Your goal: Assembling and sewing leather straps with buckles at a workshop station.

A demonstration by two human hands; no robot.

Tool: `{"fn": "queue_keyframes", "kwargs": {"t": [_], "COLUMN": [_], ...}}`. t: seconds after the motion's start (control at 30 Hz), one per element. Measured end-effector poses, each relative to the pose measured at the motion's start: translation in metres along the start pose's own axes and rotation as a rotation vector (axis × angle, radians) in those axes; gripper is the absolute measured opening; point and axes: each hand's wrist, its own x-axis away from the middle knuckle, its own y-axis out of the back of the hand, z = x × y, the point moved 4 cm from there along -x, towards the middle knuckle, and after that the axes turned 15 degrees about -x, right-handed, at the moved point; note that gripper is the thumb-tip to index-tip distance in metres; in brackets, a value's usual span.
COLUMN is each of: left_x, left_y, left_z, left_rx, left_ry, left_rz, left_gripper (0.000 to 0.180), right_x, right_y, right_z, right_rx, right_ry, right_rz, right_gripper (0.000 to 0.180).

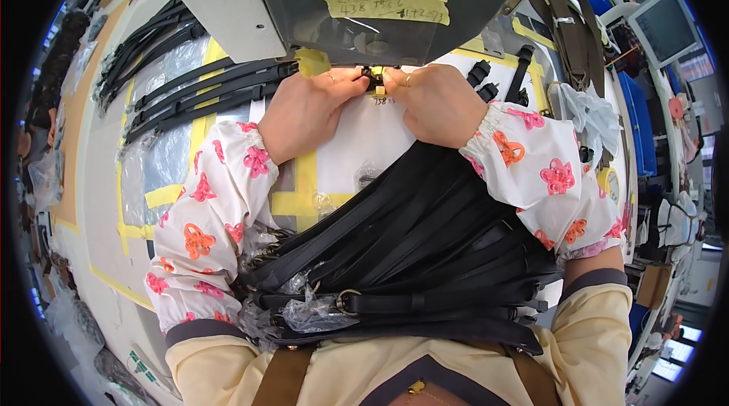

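Seen from above, a person sat close to a white worktable [345,149], both forearms reaching forward under a bulky grey machine [372,40]. The left hand [306,112] and the right hand [442,104] were drawn close together, each narrowed to a pinch, fingertips meeting on either side of a small dark piece [370,72]. That piece lay just beneath the machine's lower edge, in a small patch of light; it was too small and too covered to identify. Holding it from both sides probably kept it steady, with thumbs and forefingers level near the tabletop. A heap of black straps [425,216] fanned across the space between the forearms, against the body, seemingly so that they were within easy reach; clear plastic wrap [315,315] clung around some metal rings. More straps [205,94] lay side by side to the left, roughly parallel, perhaps to keep them untangled. Yellow tape [306,182] bordered sheets on the table, likely to stop them from shifting. Elasticated floral sleeve covers [201,231] gripped the wrists, presumably keeping loose cloth clear of the fingers.
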Motion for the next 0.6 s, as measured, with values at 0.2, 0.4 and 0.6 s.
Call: {"fn": "queue_keyframes", "kwargs": {"t": [0.2,0.4,0.6], "left_x": [0.002,0.003,0.003], "left_y": [-0.004,0.002,0.005], "left_z": [0.005,0.000,-0.003], "left_rx": [-0.033,0.002,0.030], "left_ry": [-0.013,-0.035,-0.029], "left_rz": [-0.033,-0.078,-0.049], "left_gripper": [0.024,0.023,0.022], "right_x": [0.000,0.001,0.002], "right_y": [0.000,0.005,0.006], "right_z": [-0.001,0.007,0.010], "right_rx": [-0.035,-0.030,-0.029], "right_ry": [0.035,0.045,0.086], "right_rz": [-0.022,-0.013,-0.073], "right_gripper": [0.034,0.024,0.024]}}
